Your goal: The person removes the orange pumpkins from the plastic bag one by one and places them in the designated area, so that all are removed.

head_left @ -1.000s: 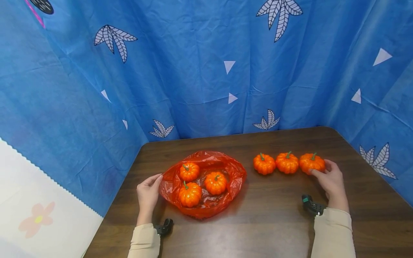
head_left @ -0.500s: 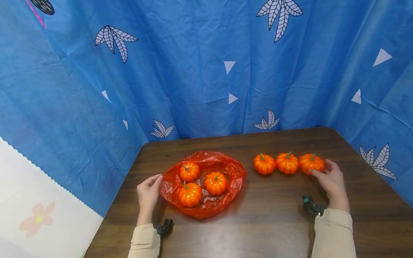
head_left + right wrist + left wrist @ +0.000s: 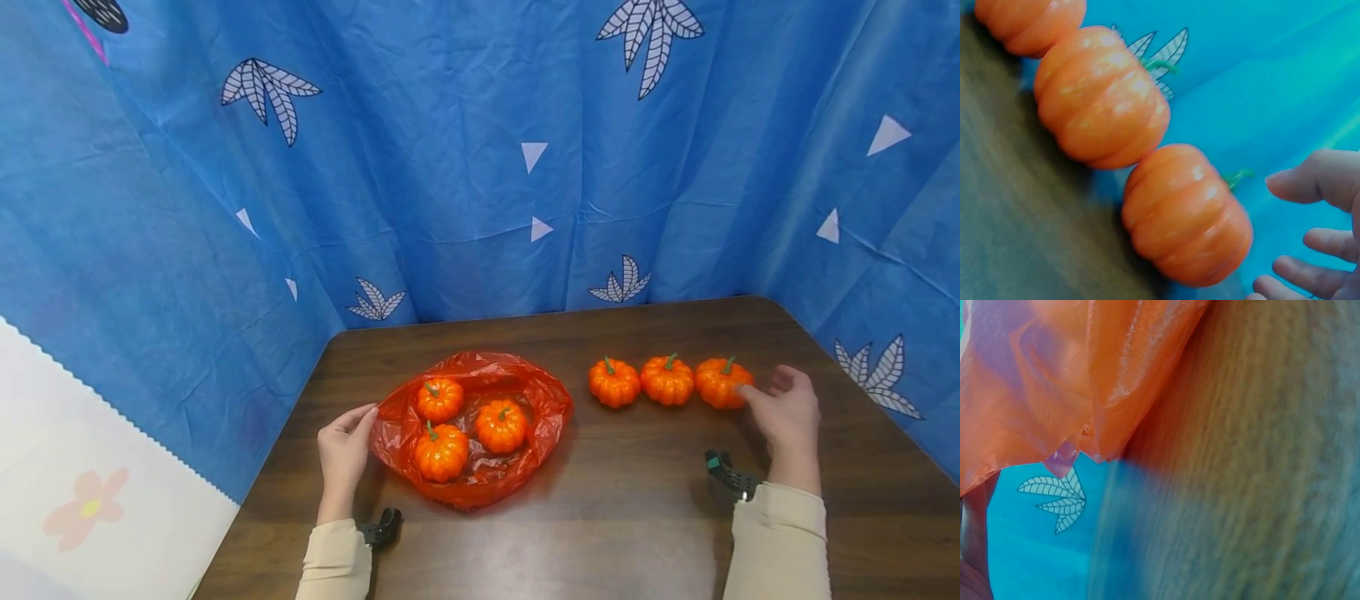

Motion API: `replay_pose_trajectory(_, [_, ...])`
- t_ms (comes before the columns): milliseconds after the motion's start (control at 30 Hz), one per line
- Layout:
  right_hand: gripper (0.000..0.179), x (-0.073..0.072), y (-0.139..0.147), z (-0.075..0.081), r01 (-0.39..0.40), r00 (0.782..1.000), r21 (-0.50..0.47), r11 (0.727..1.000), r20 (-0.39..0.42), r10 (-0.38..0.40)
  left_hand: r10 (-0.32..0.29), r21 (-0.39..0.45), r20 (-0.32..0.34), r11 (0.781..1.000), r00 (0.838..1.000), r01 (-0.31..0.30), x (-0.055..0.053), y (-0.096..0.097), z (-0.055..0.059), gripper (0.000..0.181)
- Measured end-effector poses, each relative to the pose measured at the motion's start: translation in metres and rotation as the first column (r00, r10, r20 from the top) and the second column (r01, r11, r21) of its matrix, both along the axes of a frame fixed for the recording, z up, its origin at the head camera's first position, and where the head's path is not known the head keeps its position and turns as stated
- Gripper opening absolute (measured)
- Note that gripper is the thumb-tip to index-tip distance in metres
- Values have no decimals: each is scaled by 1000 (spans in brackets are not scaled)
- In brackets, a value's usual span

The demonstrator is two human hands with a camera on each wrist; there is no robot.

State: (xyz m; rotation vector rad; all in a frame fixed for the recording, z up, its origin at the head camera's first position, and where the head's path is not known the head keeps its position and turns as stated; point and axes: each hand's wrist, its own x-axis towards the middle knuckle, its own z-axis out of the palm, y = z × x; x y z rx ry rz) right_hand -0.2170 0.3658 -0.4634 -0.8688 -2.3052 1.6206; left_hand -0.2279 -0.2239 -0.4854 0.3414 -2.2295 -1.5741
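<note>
A red plastic bag lies spread with its mouth up, and inside it sit three small orange pumpkins with green stems. My left hand pinches the bag's left rim; in the left wrist view the bag hangs across the upper left. To the right, three more pumpkins stand in a row on the table: a left one, a middle one and a right one. Just right of the row is my right hand, its fingers spread and apart from the right pumpkin in the right wrist view.
The dark wooden table reaches back to a blue curtain with leaf prints. A white cloth with a flower hangs at the left. Black camera mounts sit on both wrists.
My right hand has let go of the right pumpkin and moved a little to the right. The left hand, the bag and all the pumpkins stay where they were.
</note>
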Motion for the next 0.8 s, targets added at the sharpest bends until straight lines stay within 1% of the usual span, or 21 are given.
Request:
replay_pose_trajectory(167, [80,3,-4,15,19,1000,-5,1000,-3,-19,5,-2,0,1000,1000,-5,0,0,0,34])
replay_pose_trajectory(333, [79,5,-16,31,7,999,57,998,-38,-5,1,-4,-5,1000,1000,-1,0,0,0,36])
replay_pose_trajectory(467, [79,7,-30,46,-30,997,99,995,-74,37,3,0,-5,1000,1000,-3,0,0,0,36])
replay_pose_trajectory(567, [78,8,-43,55,-70,992,120,990,-100,82,5,-1,-4,1000,1000,-5,0,0,0,36])
replay_pose_trajectory(800, [76,3,-72,62,-150,971,176,973,-160,179,14,-11,-12,1000,1000,-14,0,1,-1,35])
